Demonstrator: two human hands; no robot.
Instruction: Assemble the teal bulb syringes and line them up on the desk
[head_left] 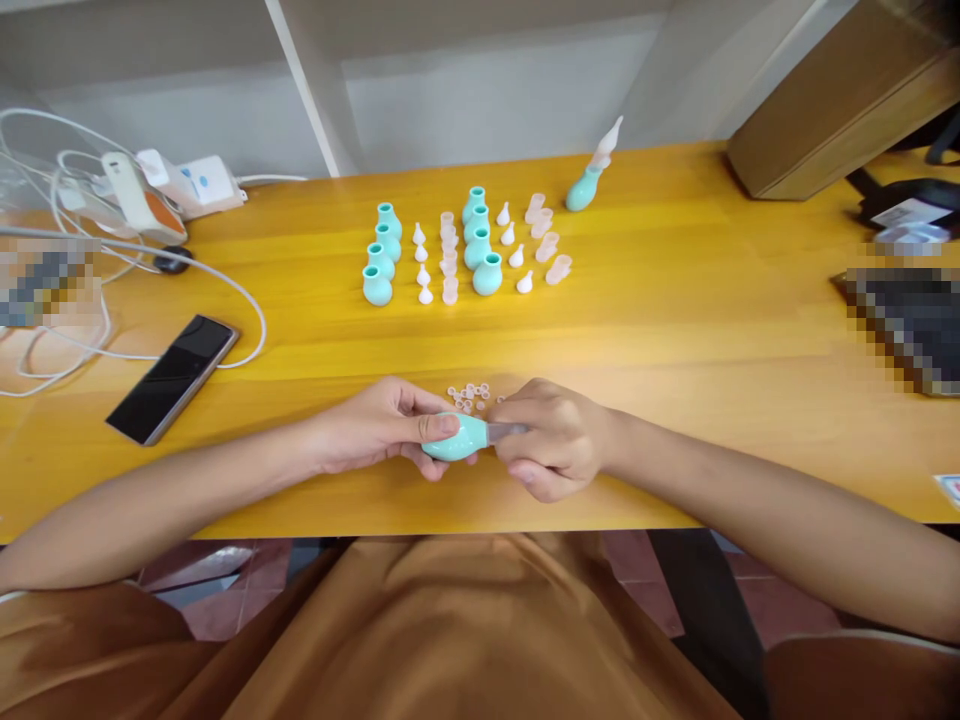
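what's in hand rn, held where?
Left hand holds the teal bulb by its round body; right hand pinches the clear piece at its neck.

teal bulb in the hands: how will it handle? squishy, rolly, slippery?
Likely soft: the teal bulb looks like rubbery silicone, pinched by the left hand while the right hand grips the clear piece at its neck. Round belly, so lying down it could roll. Matte surface, probably not slippery. Looks light for its size.
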